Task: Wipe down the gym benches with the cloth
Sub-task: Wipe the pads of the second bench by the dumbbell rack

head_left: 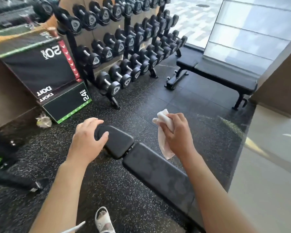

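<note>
A black padded gym bench [158, 172] runs from the centre toward the lower right, with a smaller seat pad [119, 142] at its far end. My left hand [89, 138] grips the left corner of that seat pad, fingers curled over its edge. My right hand [178, 133] holds a bunched white cloth [163, 118] in the air just above the right side of the bench, one end hanging down. A second black bench [225, 76] stands farther back by the window.
A dumbbell rack [124, 47] with several black dumbbells fills the back. Stacked plyo boxes [40, 69] stand at the left, a crumpled wrapper [44, 121] beside them. Black gear lies at the far left. A beige wall corner and lighter floor [267, 165] lie to the right.
</note>
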Motion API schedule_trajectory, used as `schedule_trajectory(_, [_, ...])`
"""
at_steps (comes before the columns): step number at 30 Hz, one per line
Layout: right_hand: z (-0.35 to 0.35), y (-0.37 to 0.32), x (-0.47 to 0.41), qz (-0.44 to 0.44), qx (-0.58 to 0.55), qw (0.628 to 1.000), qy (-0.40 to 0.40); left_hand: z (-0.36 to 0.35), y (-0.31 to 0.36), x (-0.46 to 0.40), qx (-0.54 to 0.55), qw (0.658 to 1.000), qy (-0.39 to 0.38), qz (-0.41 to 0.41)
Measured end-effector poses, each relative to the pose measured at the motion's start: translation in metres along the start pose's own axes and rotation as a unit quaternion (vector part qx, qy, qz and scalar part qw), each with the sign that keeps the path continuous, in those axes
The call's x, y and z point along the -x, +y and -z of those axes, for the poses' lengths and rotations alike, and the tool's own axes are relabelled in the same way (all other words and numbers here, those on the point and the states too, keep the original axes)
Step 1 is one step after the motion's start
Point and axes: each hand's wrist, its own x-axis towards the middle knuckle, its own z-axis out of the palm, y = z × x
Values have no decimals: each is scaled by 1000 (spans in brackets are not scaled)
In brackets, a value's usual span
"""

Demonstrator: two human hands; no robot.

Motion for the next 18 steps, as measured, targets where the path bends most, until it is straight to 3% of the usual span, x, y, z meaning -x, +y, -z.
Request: schedule_trajectory(18, [-251, -178, -116, 18, -7, 1000, -10, 126, -246, -124, -7, 999, 39, 26])
